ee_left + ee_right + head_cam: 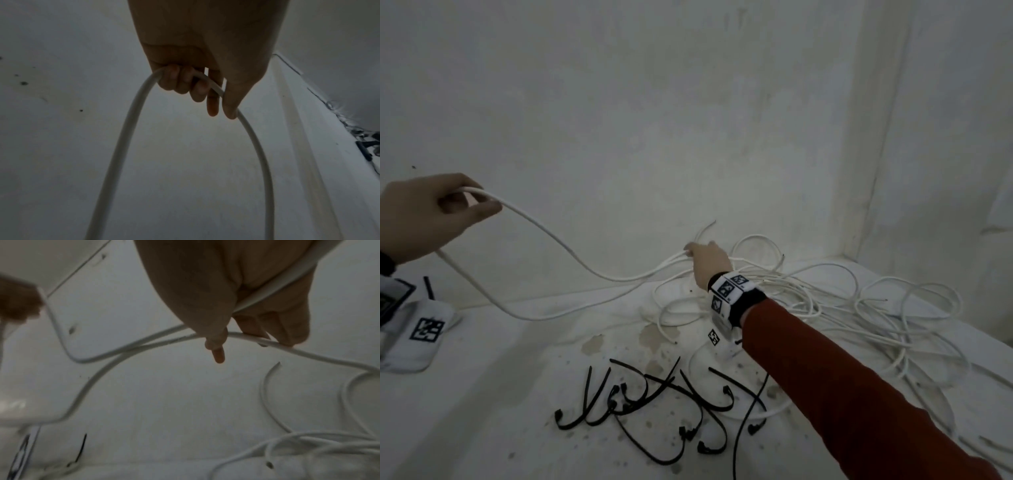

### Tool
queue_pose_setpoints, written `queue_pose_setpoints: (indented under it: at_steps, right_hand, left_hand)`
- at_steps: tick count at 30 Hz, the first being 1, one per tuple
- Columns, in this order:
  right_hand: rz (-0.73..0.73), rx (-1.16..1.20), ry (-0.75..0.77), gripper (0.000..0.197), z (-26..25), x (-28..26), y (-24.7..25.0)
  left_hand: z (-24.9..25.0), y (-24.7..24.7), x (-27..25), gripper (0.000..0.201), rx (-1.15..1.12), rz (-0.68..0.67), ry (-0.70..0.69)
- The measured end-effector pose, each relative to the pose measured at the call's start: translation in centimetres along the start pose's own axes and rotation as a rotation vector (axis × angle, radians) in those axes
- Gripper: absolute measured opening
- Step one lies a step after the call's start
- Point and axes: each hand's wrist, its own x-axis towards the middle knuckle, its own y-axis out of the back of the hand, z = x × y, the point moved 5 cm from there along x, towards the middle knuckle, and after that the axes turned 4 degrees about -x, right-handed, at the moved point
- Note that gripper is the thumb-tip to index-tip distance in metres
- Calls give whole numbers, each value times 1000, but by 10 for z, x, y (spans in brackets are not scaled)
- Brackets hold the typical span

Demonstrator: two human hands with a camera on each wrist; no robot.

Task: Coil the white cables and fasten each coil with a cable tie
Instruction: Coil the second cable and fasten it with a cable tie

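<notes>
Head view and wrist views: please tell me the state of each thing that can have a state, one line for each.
left hand: raised, fingers curled round a loop of white cable.
right hand: grips cable strands at the pile.
cable pile: loose and tangled, not coiled.
black cable ties: lying unfastened on the white surface.

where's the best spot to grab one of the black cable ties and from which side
Take a black cable tie by its thin strap near the middle, pinching from above. The ties lie flat and overlapping on the white surface, so the outermost one at the left of the pile, nearest the left hand, probably lifts cleanly; the tangle of white cables crowds the right side.
</notes>
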Motion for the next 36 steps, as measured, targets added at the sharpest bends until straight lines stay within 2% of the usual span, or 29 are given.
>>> queue_pose_setpoints:
  at_steps: [5, 9, 12, 15, 17, 19, 21, 22, 24, 26, 28, 29, 31, 33, 36]
  right_hand:
    - [335, 278, 209, 54, -20, -3, 55]
    - [470, 628, 421, 53, -39, -11, 86]
    - [438, 814, 480, 43, -57, -11, 94]
    - [312, 1114, 498, 26, -77, -19, 103]
    - [198, 1292, 504, 24, -91, -29, 110]
    - [127, 1372, 552, 27, -105, -39, 116]
    - [103, 1412, 609, 27, -114, -44, 122]
    - [108, 1413, 623, 27, -116, -45, 125]
    - [133, 1371, 633, 27, -111, -43, 128]
    - [204, 1157, 635, 32, -95, -37, 124]
    - [289, 752, 594, 39, -72, -28, 109]
    - [280, 588, 543, 42, -56, -22, 98]
    - [138, 425, 388, 48, -27, -12, 71]
    - [-56, 334, 234, 55, -3, -8, 44]
    - [-307, 120, 153, 58, 16, -14, 10]
  left_hand:
    - [42, -29, -23, 25, 37, -98, 75]
    - [68, -60, -32, 13, -46, -204, 54]
    - [90, -83, -32, 16, -81, -243, -70]
    - [107, -104, -25, 50, -122, -283, -59]
    - [123, -114, -21, 64, -247, -334, -41]
    - [136, -123, -18, 63, -433, -395, -26]
    - [145, -132, -16, 45, -688, -401, 13]
    - [145, -136, -14, 30, -794, -365, 41]
    - [144, -136, -9, 5, -784, -252, 89]
    - [138, -130, -4, 19, -711, -143, 99]
    - [128, -119, 4, 23, -861, -61, 153]
    - [124, -113, 6, 24, -980, -33, 180]
    - [119, -100, 12, 22, -1075, 42, 167]
    - [116, -87, 17, 19, -1026, 97, 102]
    - [112, -71, 25, 29, -995, 129, 61]
